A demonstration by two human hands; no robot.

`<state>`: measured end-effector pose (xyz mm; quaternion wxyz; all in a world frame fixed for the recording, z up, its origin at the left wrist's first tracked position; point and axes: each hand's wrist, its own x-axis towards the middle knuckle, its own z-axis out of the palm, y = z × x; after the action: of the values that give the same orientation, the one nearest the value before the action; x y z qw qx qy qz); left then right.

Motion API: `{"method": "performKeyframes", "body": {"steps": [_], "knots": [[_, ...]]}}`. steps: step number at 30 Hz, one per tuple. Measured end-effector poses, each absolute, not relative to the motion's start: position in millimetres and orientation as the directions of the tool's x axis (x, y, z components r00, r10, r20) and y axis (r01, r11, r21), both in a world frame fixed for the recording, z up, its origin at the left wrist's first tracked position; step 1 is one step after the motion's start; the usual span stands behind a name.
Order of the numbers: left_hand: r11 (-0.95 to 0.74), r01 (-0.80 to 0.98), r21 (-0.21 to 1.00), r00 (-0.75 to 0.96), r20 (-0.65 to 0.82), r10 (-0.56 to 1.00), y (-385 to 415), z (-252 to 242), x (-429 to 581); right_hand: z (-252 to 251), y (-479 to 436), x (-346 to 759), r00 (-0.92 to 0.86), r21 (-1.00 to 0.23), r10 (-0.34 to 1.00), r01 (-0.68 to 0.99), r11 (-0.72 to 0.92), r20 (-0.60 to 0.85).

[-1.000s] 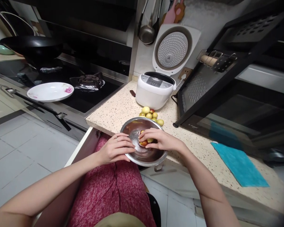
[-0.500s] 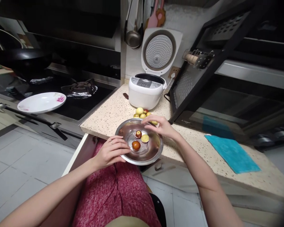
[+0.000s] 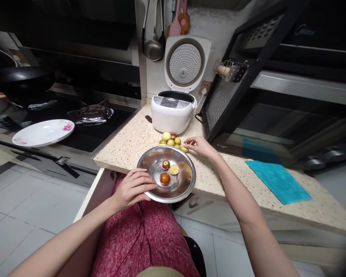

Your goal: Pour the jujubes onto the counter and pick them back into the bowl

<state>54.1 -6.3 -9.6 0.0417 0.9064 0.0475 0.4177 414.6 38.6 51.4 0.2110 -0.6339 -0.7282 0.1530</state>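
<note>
A steel bowl (image 3: 184,188) sits at the counter's front edge, with three fruits inside: a red-brown one (image 3: 165,178), a smaller dark red one (image 3: 165,165) and a yellow-green one (image 3: 174,169). My left hand (image 3: 134,186) holds the bowl's left rim, fingers over the edge. Behind the bowl lies a group of several yellow-green and reddish fruits (image 3: 170,142). My right hand (image 3: 198,146) is at the right side of this group, its fingertips closed on a green fruit (image 3: 184,148).
An open white rice cooker (image 3: 171,117) stands behind the fruits. To the right are a black oven (image 3: 300,119) and a teal cloth (image 3: 278,181). On the left, a floral plate (image 3: 43,132) overhangs the stove's front; a wok (image 3: 20,79) sits beyond.
My right hand has moved from above the bowl's right rim back to the fruits behind it. My left hand stays on the bowl. The view has shifted slightly.
</note>
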Motion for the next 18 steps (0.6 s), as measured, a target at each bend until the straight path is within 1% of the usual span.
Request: {"method": "performKeyframes", "body": {"steps": [2, 4, 6, 8, 11, 14, 16, 18], "knots": [[-0.992, 0.050, 0.117, 0.644, 0.755, 0.121, -6, -10, 54, 50, 40, 415, -0.145, -0.507, 0.987, 0.847, 0.162, 0.072], [-0.991, 0.049, 0.121, 0.642, 0.756, 0.124, -6, -10, 54, 47, 41, 416, -0.169, -0.499, 0.983, 0.848, 0.179, 0.067], [-0.991, 0.047, 0.122, 0.642, 0.757, 0.124, -6, -10, 54, 43, 42, 416, -0.186, -0.492, 0.978, 0.845, 0.208, 0.093], [-0.992, 0.046, 0.120, 0.640, 0.759, 0.121, -6, -10, 54, 41, 43, 416, -0.184, -0.510, 0.974, 0.829, 0.227, 0.134], [-0.993, 0.044, 0.111, 0.637, 0.762, 0.113, -7, -9, 55, 41, 44, 414, -0.114, -0.567, 0.959, 0.785, 0.247, 0.260], [-0.994, 0.040, 0.104, 0.642, 0.760, 0.105, -7, -7, 56, 49, 41, 406, -0.045, -0.602, 0.882, 0.714, 0.356, 0.468], [-0.994, 0.035, 0.104, 0.641, 0.761, 0.102, -7, -5, 57, 57, 34, 395, -0.062, -0.596, 0.818, 0.655, 0.465, 0.571], [-0.994, 0.032, 0.107, 0.635, 0.766, 0.103, -8, -4, 58, 64, 23, 380, -0.141, -0.584, 0.783, 0.589, 0.559, 0.606]]}}
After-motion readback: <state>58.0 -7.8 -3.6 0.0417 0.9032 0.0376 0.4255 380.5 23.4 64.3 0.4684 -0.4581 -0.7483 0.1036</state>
